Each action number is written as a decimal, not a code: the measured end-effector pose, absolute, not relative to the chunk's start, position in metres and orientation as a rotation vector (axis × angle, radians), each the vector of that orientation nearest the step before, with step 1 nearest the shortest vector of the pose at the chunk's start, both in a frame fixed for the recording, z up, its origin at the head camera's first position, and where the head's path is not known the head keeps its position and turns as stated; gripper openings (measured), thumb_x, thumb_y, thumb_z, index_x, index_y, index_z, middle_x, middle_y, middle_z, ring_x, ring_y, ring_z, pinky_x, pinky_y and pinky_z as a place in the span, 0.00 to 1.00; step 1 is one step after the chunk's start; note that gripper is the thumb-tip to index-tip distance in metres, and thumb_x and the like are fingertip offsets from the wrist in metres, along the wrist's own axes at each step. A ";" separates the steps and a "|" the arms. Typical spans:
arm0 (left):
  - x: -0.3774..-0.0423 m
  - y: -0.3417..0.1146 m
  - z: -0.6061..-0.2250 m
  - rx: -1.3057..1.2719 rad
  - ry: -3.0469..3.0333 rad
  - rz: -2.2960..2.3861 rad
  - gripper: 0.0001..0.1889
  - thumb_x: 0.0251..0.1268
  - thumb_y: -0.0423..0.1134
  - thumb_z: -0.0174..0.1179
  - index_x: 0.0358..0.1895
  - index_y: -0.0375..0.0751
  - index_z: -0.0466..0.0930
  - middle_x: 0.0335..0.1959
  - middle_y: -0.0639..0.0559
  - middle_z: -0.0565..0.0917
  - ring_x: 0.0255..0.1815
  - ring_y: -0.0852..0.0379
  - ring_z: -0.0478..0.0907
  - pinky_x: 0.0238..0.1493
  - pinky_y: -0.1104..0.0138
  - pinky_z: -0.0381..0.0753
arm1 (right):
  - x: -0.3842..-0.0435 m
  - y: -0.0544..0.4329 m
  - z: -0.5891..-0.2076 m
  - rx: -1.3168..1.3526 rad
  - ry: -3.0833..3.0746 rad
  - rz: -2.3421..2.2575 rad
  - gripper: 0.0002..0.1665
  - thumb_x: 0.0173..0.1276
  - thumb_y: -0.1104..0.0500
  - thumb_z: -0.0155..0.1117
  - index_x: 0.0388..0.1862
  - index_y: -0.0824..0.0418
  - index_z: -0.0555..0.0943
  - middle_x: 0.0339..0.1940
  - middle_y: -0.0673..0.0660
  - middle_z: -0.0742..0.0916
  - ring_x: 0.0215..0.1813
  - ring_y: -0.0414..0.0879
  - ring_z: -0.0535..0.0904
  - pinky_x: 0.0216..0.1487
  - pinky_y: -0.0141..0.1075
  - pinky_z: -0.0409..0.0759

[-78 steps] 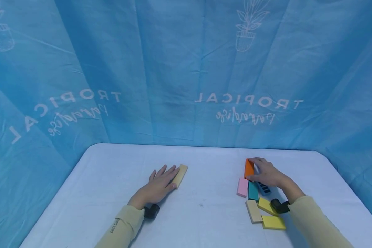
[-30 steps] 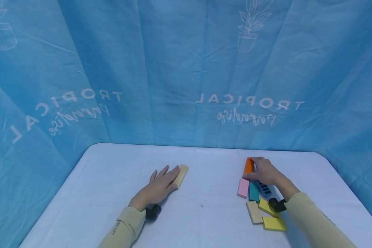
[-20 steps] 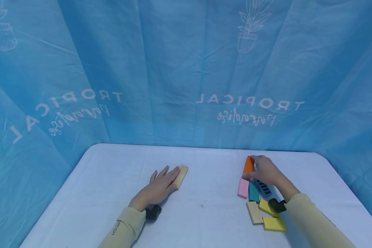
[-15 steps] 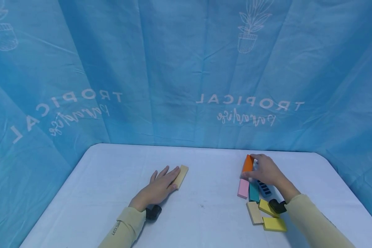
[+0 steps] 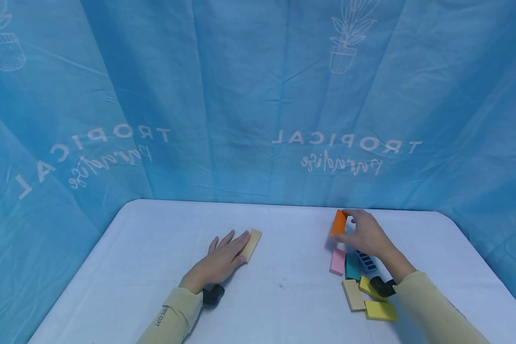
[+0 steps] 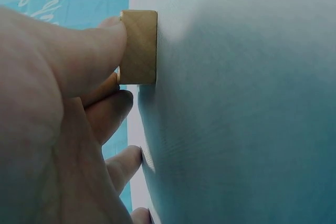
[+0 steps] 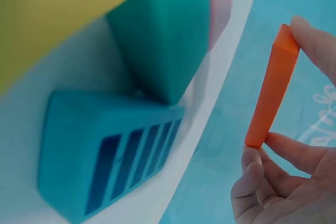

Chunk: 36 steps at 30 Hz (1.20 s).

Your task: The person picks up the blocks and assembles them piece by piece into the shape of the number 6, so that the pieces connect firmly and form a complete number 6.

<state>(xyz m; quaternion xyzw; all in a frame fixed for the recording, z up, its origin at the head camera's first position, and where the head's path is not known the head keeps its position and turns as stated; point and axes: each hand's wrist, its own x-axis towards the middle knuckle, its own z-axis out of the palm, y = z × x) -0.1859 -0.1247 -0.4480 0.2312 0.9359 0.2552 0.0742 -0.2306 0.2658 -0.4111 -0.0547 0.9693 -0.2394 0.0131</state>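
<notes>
My right hand [image 5: 367,234] pinches an orange block [image 5: 338,223] by its two ends, between thumb and fingers. In the right wrist view the orange block [image 7: 272,87] is raised, with the blue cloth behind it. My left hand [image 5: 218,260] lies with spread, straight fingers against a plain wooden block [image 5: 251,246] that is flat on the table. Seen from the left wrist, thumb and index finger touch the wooden block [image 6: 139,47] at its face away from the table. Below my right hand are a pink block [image 5: 337,262], a teal block [image 5: 351,266] and a blue slotted block [image 5: 366,261].
Nearer the front right lie a second wooden block [image 5: 353,295] and two yellow blocks, one [image 5: 381,311] in front and one [image 5: 371,288] partly under the right wrist camera. A white cloth covers the table [image 5: 284,306]. Blue printed curtain [image 5: 241,95] hangs behind it.
The orange block has left its spot beside the blue slotted block and moved up and slightly left in my right hand. My left hand and its wooden block have stayed put.
</notes>
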 end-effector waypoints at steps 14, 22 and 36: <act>-0.184 -0.124 -0.446 0.685 2.811 0.752 0.30 0.80 0.43 0.49 0.79 0.36 0.56 0.79 0.44 0.61 0.80 0.35 0.47 0.76 0.35 0.39 | -0.228 0.244 -0.405 -0.257 3.074 -0.773 0.52 0.58 0.38 0.76 0.72 0.66 0.70 0.65 0.68 0.78 0.60 0.64 0.75 0.51 0.56 0.83; -0.184 -0.125 -0.447 0.688 2.812 0.759 0.30 0.80 0.43 0.49 0.79 0.36 0.57 0.78 0.44 0.61 0.80 0.36 0.48 0.76 0.35 0.40 | -0.228 0.229 -0.401 -0.287 3.087 -0.814 0.53 0.57 0.35 0.75 0.71 0.68 0.71 0.65 0.69 0.78 0.59 0.63 0.76 0.51 0.56 0.82; -0.186 -0.125 -0.451 0.691 2.813 0.776 0.31 0.80 0.45 0.49 0.79 0.38 0.56 0.79 0.45 0.61 0.81 0.37 0.47 0.76 0.37 0.39 | -0.230 0.204 -0.403 -0.266 3.045 -0.912 0.53 0.56 0.34 0.76 0.70 0.65 0.72 0.65 0.66 0.77 0.59 0.60 0.75 0.54 0.54 0.80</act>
